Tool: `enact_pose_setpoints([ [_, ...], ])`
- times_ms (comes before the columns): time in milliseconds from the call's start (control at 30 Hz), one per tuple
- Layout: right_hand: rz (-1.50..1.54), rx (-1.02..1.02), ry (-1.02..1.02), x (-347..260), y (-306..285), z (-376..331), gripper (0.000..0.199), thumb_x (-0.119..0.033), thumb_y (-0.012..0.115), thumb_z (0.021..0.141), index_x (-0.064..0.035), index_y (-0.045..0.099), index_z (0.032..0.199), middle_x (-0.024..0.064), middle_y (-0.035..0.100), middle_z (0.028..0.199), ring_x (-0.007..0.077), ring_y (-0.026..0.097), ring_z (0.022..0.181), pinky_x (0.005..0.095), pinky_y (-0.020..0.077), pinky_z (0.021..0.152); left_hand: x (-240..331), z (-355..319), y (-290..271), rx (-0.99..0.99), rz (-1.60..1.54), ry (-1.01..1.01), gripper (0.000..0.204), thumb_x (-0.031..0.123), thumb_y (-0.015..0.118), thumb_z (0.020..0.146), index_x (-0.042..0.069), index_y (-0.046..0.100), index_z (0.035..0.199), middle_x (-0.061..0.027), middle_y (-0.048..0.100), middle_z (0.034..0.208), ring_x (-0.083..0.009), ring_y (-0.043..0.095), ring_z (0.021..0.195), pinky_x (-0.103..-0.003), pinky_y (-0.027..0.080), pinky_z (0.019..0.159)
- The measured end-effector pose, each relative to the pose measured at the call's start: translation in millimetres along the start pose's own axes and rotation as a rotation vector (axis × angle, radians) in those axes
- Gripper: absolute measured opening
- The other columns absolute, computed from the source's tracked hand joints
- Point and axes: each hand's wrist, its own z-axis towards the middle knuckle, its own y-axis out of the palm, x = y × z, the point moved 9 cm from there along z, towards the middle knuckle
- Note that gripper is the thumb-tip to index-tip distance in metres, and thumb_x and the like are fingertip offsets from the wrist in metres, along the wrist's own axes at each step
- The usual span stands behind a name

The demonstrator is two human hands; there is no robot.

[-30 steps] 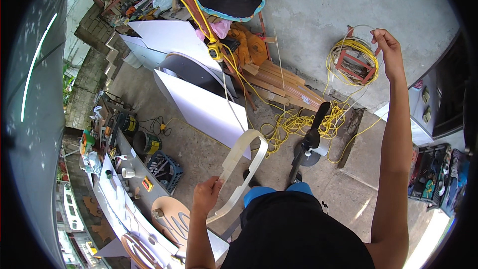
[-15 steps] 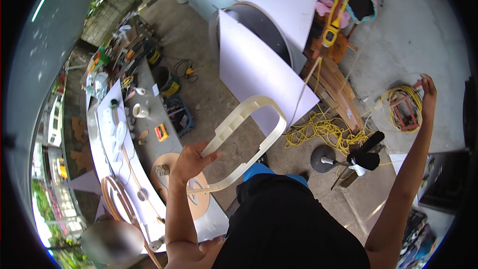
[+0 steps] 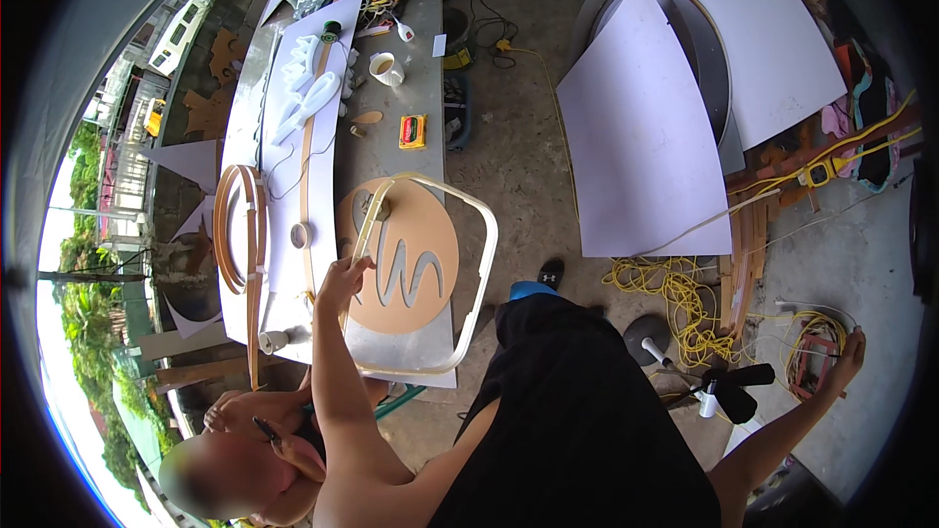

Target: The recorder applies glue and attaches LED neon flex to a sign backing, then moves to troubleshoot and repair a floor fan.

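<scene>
My left hand (image 3: 344, 282) grips one side of a cream-coloured, rounded rectangular frame (image 3: 487, 269). It is held above the table's edge, over a round brown board (image 3: 425, 235) with a curvy cut-out shape. My right hand (image 3: 851, 357) is stretched far out to the right, beside a coil of yellow cord (image 3: 804, 325) around a reddish frame. Its fingers are closed where a thin pale cord (image 3: 817, 306) reaches them; the grip itself is small and hard to make out.
The work table (image 3: 421, 88) carries a white sheet, a mug (image 3: 386, 68), a red-and-yellow box (image 3: 413, 131) and a tape roll (image 3: 301, 235). A black fan (image 3: 734, 391) and tangled yellow cord (image 3: 675, 293) lie right of me. Another person (image 3: 284, 450) sits at lower left, holding a phone.
My view has swung left, showing more of the table and the seated person. The frame now hangs over the round board, still in my left hand. My right hand now meets a thin cord.
</scene>
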Motion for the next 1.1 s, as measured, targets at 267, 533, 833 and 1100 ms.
enact_pose_setpoints([
  [267,-0.11,0.1,-0.025,-73,5,-41,0.032,-0.033,0.055,0.098,-0.0032,0.058,0.085,-0.0024,0.048,0.08,0.0098,0.043,0.076,0.0256,0.0363,0.071,-150,26,-54,0.086,-0.05,-0.202,0.04,0.036,0.061,0.095,-0.002,0.066,0.104,0.0001,0.051,0.062,-0.0102,0.045,0.055,-0.027,0.038,0.053],
  [533,0.147,0.153,-0.006,-113,26,-66,0.023,-0.028,0.057,0.099,-0.0072,0.062,0.089,-0.0015,0.061,0.082,0.0073,0.05,0.076,0.0245,0.0396,0.074,-139,28,-44,0.929,0.689,-0.556,0.052,0.037,0.057,0.089,0.011,0.049,0.133,-0.0168,0.051,0.129,-0.0322,0.056,0.109,-0.052,0.043,0.094],
  [833,0.415,0.06,-0.13,-146,90,-88,0.012,-0.018,0.059,0.097,-0.0061,0.06,0.094,0.0063,0.07,0.092,0.0154,0.065,0.095,0.0285,0.0445,0.085,171,13,395,-0.773,-0.151,0.426,0.035,0.027,0.048,0.102,-0.003,0.058,0.115,-0.0097,0.068,0.093,-0.0136,0.062,0.075,-0.027,0.05,0.073],
  [1100,0.535,-0.122,-0.061,-160,161,-154,0.005,-0.007,0.063,0.093,-0.0021,0.062,0.094,0.0068,0.068,0.097,0.0167,0.063,0.099,0.0323,0.0471,0.089,262,-169,628,-1.513,-0.11,0.0,0.058,0.046,0.032,0.104,-0.004,0.045,0.13,-0.0177,0.061,0.121,-0.0255,0.061,0.102,-0.039,0.045,0.095],
])
